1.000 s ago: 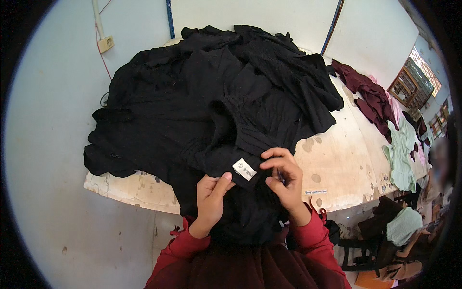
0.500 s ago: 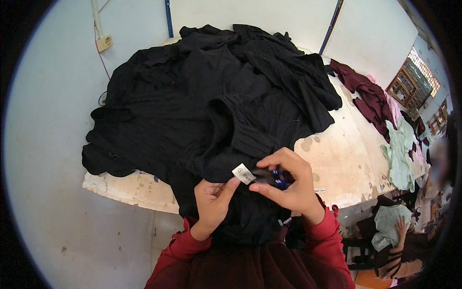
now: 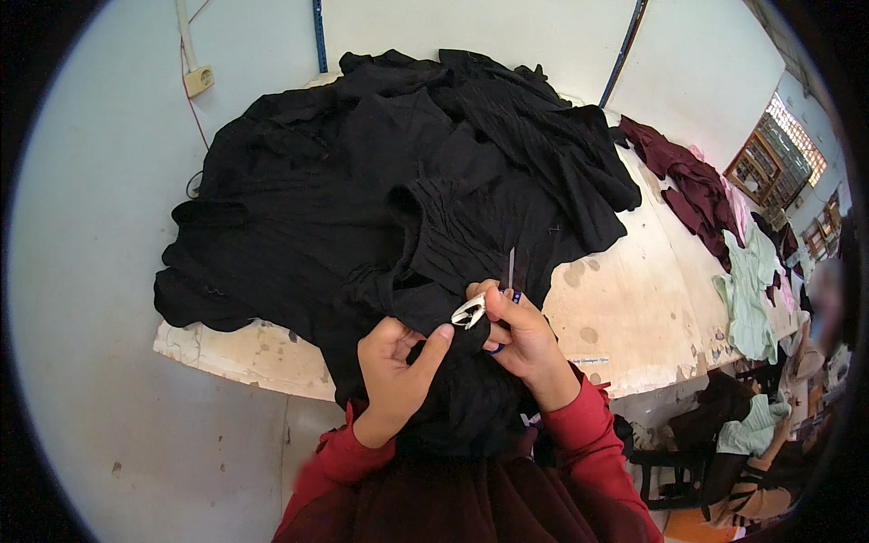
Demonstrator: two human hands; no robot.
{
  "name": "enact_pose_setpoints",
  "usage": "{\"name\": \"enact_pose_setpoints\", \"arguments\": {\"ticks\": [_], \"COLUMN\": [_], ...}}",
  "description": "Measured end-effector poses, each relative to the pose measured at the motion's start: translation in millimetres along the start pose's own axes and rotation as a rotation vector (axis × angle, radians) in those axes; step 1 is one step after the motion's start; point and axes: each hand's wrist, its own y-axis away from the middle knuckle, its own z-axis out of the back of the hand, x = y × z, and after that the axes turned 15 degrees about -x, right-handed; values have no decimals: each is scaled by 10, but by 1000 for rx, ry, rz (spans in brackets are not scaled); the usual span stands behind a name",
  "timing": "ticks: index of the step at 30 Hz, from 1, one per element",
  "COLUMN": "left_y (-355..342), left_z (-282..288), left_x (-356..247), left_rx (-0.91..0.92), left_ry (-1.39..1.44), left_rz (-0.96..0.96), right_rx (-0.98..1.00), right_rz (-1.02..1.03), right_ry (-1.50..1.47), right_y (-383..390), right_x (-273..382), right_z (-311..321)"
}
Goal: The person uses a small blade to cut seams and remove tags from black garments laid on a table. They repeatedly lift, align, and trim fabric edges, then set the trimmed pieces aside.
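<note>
A black garment (image 3: 308,226) with crinkled folds is spread over the table, its front part hanging over the near edge. At its neck opening, a small white label (image 3: 468,313) is bent into a loop. My left hand (image 3: 396,364) is closed, thumb and fingers pinching the black cloth at the label's left end. The thumb and fingertips of my right hand (image 3: 523,337) pinch the label's other end. That hand also keeps a pair of small blue-handled scissors (image 3: 512,271) in its fingers, the thin blade pointing away from me; its grip is partly hidden.
The pale wooden table (image 3: 625,290) has a curved-looking near edge and stained patches. Maroon cloth (image 3: 692,176) and a mint-green garment (image 3: 749,290) lie at the far right. Another person's arm (image 3: 769,457) with light green cloth is at lower right. A wall socket (image 3: 199,81) is at left.
My right hand has moved left and in to the label, gripping it. The label, flat before, is now bent into a loop. The scissors have turned, with the blade now pointing away.
</note>
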Motion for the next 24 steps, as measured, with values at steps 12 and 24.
{"name": "enact_pose_setpoints", "arguments": {"ticks": [12,24], "left_y": [1,-15], "left_z": [-46,61], "left_x": [42,81], "left_rx": [-19,-147], "left_ry": [206,167], "left_rz": [113,99], "right_rx": [-191,-174], "right_rz": [268,903], "right_ry": [209,954], "right_y": [56,24], "right_x": [-38,257], "right_z": [-162,-159]}}
